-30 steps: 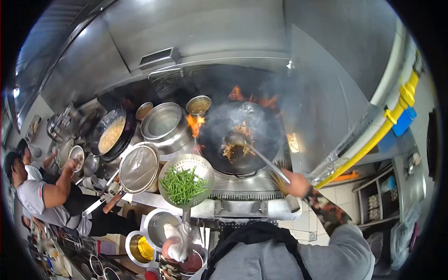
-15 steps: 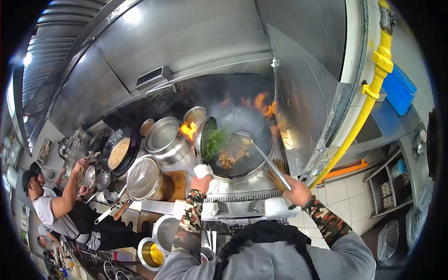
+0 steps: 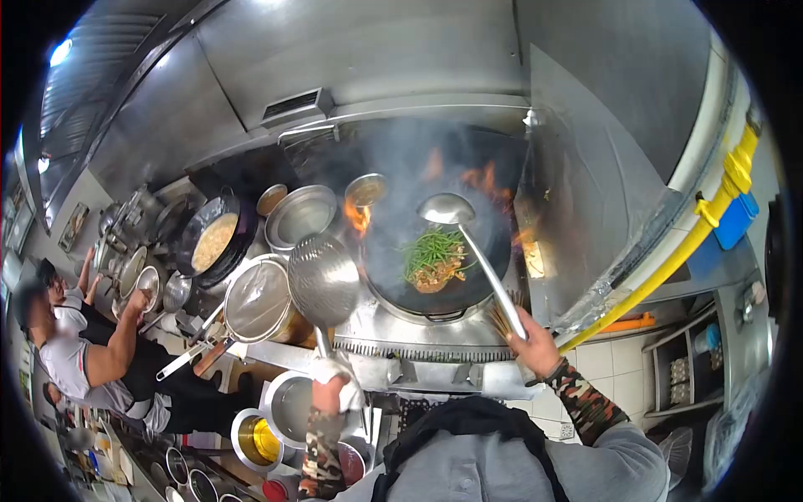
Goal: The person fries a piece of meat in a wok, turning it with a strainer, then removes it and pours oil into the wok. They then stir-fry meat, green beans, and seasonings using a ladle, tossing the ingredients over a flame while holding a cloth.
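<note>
A black wok [image 3: 435, 259] sits over flames at the centre, holding green beans [image 3: 431, 247] on top of fried bits. My right hand [image 3: 533, 341] grips the long handle of a steel ladle [image 3: 447, 209], whose bowl is raised above the wok's far side. My left hand [image 3: 330, 386], wrapped in a white cloth, holds the handle of a perforated steel strainer [image 3: 323, 279]. The strainer is tipped on edge left of the wok with nothing in it.
Left of the wok stand a steel pot [image 3: 299, 216], a lidded pan [image 3: 255, 299], a small bowl [image 3: 365, 190] and a dark wok of rice [image 3: 211, 238]. Another person [image 3: 84, 351] works at the far left. Steel pots [image 3: 284, 406] sit below the stove edge.
The strainer tipped the green beans into the wok, then came back left and down, empty. The ladle lifted out of the wok to above its far side.
</note>
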The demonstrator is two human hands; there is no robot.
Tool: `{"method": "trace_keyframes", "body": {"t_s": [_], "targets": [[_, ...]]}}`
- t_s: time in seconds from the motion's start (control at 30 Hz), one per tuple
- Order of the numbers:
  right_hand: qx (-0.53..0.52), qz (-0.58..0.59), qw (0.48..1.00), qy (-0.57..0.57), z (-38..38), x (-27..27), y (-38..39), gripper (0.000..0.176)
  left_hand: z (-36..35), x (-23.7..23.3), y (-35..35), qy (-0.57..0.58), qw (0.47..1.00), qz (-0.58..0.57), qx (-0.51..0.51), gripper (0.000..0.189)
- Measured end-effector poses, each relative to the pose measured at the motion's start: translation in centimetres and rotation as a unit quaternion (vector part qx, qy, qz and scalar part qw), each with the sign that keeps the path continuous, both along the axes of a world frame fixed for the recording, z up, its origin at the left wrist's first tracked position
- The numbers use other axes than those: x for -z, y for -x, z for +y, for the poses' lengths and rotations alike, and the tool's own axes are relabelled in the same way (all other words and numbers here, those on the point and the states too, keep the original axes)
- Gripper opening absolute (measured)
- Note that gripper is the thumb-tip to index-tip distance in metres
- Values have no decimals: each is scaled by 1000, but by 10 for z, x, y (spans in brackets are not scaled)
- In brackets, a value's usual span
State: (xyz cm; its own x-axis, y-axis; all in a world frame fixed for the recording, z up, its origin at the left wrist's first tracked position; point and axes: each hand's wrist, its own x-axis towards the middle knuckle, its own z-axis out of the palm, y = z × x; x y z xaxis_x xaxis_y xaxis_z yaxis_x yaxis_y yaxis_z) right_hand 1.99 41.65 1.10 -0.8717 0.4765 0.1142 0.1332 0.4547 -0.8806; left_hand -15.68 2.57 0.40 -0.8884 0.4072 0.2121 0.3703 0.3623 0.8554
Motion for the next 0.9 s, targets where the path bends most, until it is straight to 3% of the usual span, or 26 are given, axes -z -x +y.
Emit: {"method": "trace_keyframes", "body": {"t_s": [0.03,0.1,0.17,0.2,0.23,0.3,0.33,0.37,0.43,0.47,0.5,0.53,0.57,0.63,0.7,0.73,0.8,0.83,0.9], "targets": [[-5,-5,1000,0,1,-3,9,50,-6,5,-21,-198,932,-288,-93,26],[-15,-5,996,-85,3,-24,31,46,-19,30,-35,-279,850,-425,-133,25],[-15,4,991,-135,17,7,56,42,-24,60,-35,-318,802,-489,-128,25],[-43,-32,984,-168,20,11,66,41,-32,95,-32,-264,878,-384,-106,29],[-72,-70,974,-201,21,13,68,41,-34,110,-20,-264,877,-387,-104,29],[-107,-63,965,-232,25,-3,61,44,-40,120,2,-438,640,-628,-66,36],[-112,-173,947,-247,26,-24,49,45,-42,119,8,-433,658,-610,-87,41],[-116,-285,916,-258,26,-44,37,47,-47,103,11,-446,642,-624,-11,42],[-114,-309,894,-303,39,-74,25,48,-44,72,16,-400,664,-629,-65,46],[-108,-327,873,-346,45,-84,27,49,-46,64,16,-351,707,-610,-70,45],[-104,-328,873,-345,46,-82,36,49,-78,127,41,-219,828,-507,-98,39],[-83,-311,877,-358,45,-73,51,47,-75,95,40,-91,916,-376,-103,39],[-62,-294,878,-372,42,-61,66,46,-63,55,42,38,968,-228,-103,38],[-47,-302,897,-319,21,-27,94,46,-19,41,52,-256,902,-336,-90,36],[-37,-339,912,-226,-21,-25,95,44,49,6,47,-374,775,-509,-19,31],[-34,-338,914,-222,-22,-21,83,44,74,28,50,-367,735,-570,10,29],[-126,-90,976,-152,-13,-12,45,43,116,75,51,-340,656,-673,43,25],[-122,-115,979,-114,-6,-13,23,41,132,84,44,-322,619,-714,48,24],[-116,-160,969,-146,-15,-60,-26,44,154,57,33,-291,594,-749,53,28]]}}
